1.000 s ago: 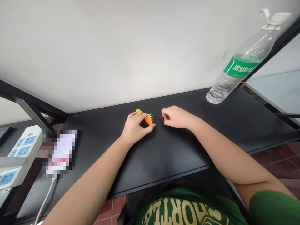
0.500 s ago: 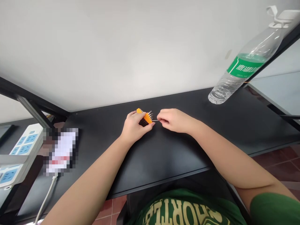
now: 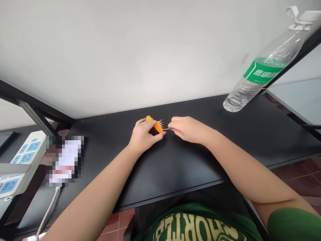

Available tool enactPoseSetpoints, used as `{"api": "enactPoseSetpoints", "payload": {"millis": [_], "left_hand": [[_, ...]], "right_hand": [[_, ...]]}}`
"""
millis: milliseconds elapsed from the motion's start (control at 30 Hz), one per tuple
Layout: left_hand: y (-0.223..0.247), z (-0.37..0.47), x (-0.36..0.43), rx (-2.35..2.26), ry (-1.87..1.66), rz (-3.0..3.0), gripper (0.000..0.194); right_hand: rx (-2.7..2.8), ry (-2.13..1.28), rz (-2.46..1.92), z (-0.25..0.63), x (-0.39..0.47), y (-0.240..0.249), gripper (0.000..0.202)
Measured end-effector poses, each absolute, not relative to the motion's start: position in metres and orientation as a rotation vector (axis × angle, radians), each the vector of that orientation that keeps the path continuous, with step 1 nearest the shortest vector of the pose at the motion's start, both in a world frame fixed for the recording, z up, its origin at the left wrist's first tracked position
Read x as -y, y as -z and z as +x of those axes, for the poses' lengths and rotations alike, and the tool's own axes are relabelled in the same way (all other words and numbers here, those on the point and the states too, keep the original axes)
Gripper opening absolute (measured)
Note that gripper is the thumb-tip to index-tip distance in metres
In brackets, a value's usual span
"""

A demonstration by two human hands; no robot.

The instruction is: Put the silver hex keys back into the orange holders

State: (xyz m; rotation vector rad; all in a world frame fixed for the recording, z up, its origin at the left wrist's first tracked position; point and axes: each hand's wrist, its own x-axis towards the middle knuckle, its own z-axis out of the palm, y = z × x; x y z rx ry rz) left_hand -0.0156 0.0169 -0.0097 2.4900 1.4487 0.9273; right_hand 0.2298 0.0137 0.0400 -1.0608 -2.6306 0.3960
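On the black desk, my left hand grips an orange plastic holder from its left side, thumb at the near end and fingers over the top. Several slim metal rods stick out of the holder to the right; their exact kind is too small to tell. My right hand is closed in a pinch just right of the holder. Between its fingertips and the holder runs one thin metal rod, whose right end is hidden in the fingers.
A large water bottle with a green label stands at the back right. At left lie a blurred-out, phone-like item with a white cable and a white power strip. A pale wall rises behind the desk.
My right fingertips have curled slightly closer together around the thin rod. The left hand and the orange holder stay in the same place.
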Motion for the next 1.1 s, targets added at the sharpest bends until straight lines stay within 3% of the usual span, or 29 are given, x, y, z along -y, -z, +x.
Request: {"api": "enactPoseSetpoints", "payload": {"millis": [333, 600, 800, 1000, 1100], "left_hand": [[0.006, -0.013, -0.015, -1.425, -0.834, 2.544, 0.026], [0.002, -0.004, -0.011, -1.373, -0.922, 2.503, 0.031], [0.003, -0.005, -0.013, -1.382, -0.903, 2.498, 0.029], [0.007, -0.005, -0.013, -1.410, -0.839, 2.541, 0.028], [0.012, -0.006, -0.015, -1.461, -0.801, 2.560, 0.027]], "right_hand": [[2.622, -0.187, -0.972, 0.230, -0.010, -0.032, 0.026], [2.350, -0.644, -0.756, 0.216, -0.017, -0.015, 0.016], [2.151, -1.054, -0.845, 0.214, -0.025, -0.005, 0.010], [2.346, -0.640, -1.059, 0.225, -0.031, -0.011, 0.002], [2.416, -0.389, -1.442, 0.238, -0.036, -0.019, 0.011]]}}
